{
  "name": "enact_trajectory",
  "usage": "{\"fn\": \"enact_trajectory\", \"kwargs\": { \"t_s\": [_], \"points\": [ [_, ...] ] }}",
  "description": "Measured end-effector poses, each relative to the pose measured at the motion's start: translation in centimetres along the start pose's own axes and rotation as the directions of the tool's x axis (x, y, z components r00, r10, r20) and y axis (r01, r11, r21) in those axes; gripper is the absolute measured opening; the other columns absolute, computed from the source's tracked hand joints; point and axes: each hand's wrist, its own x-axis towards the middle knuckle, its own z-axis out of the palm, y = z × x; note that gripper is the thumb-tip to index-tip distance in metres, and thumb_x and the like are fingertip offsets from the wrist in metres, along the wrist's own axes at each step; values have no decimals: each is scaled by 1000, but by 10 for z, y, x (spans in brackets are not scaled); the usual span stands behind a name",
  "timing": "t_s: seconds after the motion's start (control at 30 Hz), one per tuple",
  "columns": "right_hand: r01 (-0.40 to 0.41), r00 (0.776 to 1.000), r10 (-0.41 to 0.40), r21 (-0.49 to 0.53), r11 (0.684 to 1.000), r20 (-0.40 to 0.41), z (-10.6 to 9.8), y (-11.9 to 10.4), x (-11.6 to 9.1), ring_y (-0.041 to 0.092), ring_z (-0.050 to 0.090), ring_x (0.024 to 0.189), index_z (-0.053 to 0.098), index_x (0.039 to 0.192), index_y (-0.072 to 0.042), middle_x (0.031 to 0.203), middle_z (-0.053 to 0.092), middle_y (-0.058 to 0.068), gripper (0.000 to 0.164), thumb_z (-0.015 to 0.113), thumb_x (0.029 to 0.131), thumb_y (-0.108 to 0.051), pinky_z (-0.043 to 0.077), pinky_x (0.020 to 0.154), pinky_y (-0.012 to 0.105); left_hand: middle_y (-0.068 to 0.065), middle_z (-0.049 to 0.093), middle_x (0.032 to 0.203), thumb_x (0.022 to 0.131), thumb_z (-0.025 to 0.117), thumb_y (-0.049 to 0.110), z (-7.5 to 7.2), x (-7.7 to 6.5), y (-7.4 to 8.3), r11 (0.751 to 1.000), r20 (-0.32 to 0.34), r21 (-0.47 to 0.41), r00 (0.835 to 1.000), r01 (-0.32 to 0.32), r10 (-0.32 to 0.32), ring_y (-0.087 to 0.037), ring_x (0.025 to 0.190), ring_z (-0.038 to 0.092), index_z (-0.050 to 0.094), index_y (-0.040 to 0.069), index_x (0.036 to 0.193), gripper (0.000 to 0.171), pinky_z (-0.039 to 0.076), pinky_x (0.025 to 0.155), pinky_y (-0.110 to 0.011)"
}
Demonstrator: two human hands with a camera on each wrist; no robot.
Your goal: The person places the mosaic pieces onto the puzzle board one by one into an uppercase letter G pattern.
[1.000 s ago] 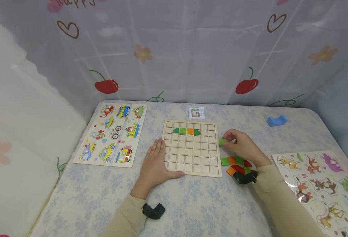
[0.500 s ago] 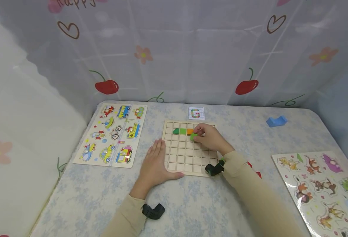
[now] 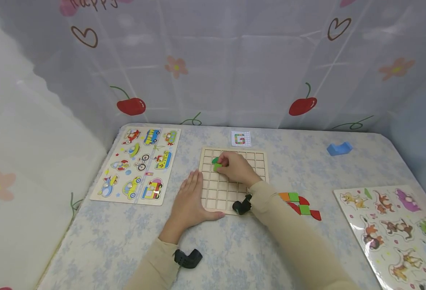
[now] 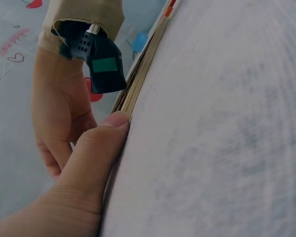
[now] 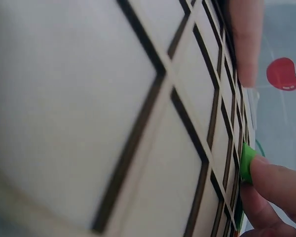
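Note:
The wooden grid board [image 3: 221, 193] lies flat on the table. My left hand [image 3: 190, 201] rests against it, fingers along the left edge and thumb at the front edge; the thumb [image 4: 96, 153] shows close up in the left wrist view. Over the upper left cells, my right hand [image 3: 237, 167] pinches a light green square tile [image 3: 217, 167] between thumb and fingertips. That green tile [image 5: 246, 160] is tilted against the grid in the right wrist view. Just behind it a dark green rounded tile [image 3: 215, 160] sits in a cell. My right hand hides the other tiles of that row.
Loose orange, green and red tiles [image 3: 304, 210] lie right of the board. A small patterned card [image 3: 241, 139] is behind it. A vehicle puzzle [image 3: 136, 165] lies left, an animal puzzle [image 3: 390, 225] right. A blue block [image 3: 339, 148] stands at the back right.
My right hand has carried the green square tile leftward from beside the loose tiles to the board's upper left. The left hand has stayed in place.

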Motion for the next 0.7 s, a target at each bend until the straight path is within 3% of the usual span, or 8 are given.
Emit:
{"fn": "enact_trajectory", "kwargs": {
  "t_s": [0.2, 0.4, 0.57, 0.7],
  "points": [
    [14, 1000, -14, -59, 998, -6, 7, -6, 5, 15, 53, 74, 65, 101, -16, 87, 59, 0, 11, 70, 93, -21, 44, 67, 28, -16, 9, 167, 58, 63, 91, -2, 1, -2, 1000, 20, -10, 1000, -6, 6, -27, 156, 7, 8, 0, 158, 147, 14, 127, -45],
    [42, 999, -40, -129, 991, 18, 6, -9, 1, 15, 54, 75, 71, 104, -14, 86, 61, 0, 12, 70, 93, -19, 45, 66, 27, -15, 8, 167, 56, 65, 91, -3, 2, -4, 1000, 43, -23, 999, -4, 5, -27, 156, 6, 7, 1, 158, 148, 12, 127, -43],
    [86, 995, -77, -172, 981, 58, -5, -8, -10, 16, 55, 84, 74, 109, -15, 97, 63, 0, 16, 68, 94, -17, 48, 72, 29, -15, 9, 167, 56, 65, 91, -3, 2, -4, 1000, 39, -31, 999, 0, 2, -27, 156, 7, 8, 0, 158, 148, 14, 127, -43],
    [57, 997, -48, -157, 986, 65, -21, -3, -28, 19, 55, 87, 69, 122, -17, 103, 61, 1, 27, 66, 95, -20, 48, 76, 33, -15, 10, 167, 55, 65, 91, -3, 2, -4, 1000, 31, -28, 1000, 5, -4, -27, 156, 9, 10, 0, 158, 148, 15, 127, -43]
  ]
}}
